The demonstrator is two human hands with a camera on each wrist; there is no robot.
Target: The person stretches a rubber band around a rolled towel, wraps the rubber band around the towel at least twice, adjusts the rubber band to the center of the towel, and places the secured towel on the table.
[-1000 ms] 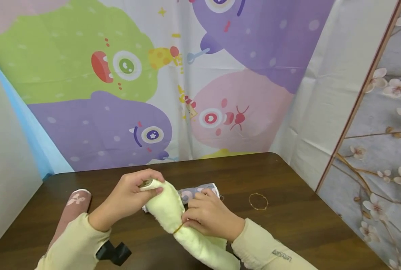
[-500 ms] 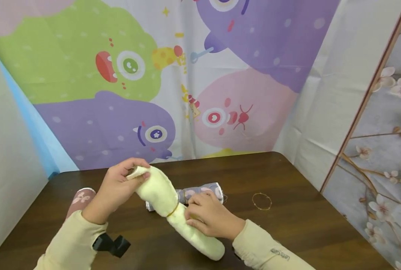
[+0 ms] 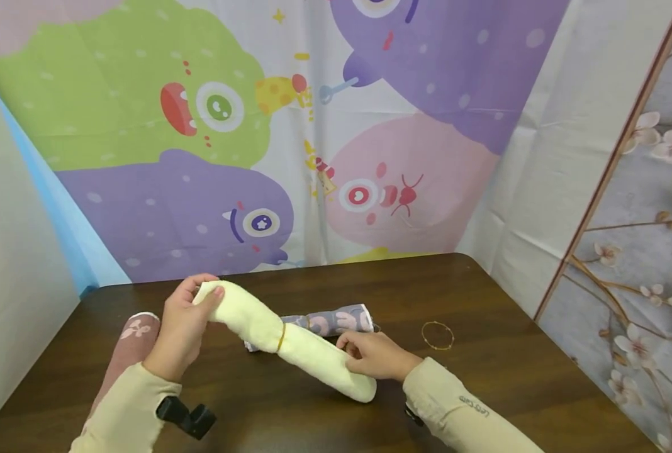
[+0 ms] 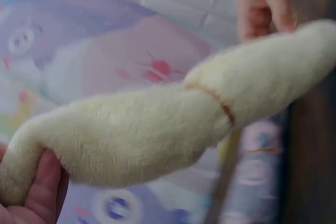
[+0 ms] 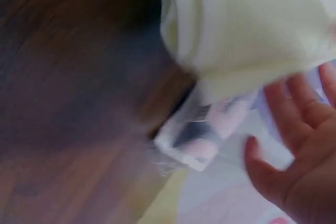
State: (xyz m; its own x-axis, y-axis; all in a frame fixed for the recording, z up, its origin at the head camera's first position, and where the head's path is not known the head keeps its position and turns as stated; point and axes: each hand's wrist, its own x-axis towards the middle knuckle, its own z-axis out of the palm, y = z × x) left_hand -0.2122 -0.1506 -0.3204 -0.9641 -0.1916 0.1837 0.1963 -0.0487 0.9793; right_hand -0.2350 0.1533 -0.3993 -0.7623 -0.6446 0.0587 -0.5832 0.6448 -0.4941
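Note:
A pale yellow rolled towel [image 3: 245, 314] slants across the middle of the head view, its left end higher than its right. Around its middle runs a thin brownish-yellow elastic band [image 3: 281, 336], which cinches the roll. My left hand [image 3: 180, 324] pinches the left end between thumb and fingers. At the right end is my right hand [image 3: 378, 355], fingertips along the upper edge. In the right wrist view its fingers [image 5: 299, 95] are loosely extended beside the towel's layered end [image 5: 241, 24], with the thumb held apart.
Behind the yellow roll lies a grey-purple patterned rolled towel [image 3: 341, 319], also banded. A pink rolled towel [image 3: 126, 349] lies at the left, partly behind the left forearm. One loose elastic band [image 3: 438, 336] rests on the dark wooden table [image 3: 483, 390] at the right.
The left hand has moved left with the towel's end, and the roll now lies flatter and straighter. The right hand has slid from beside the band toward the right end.

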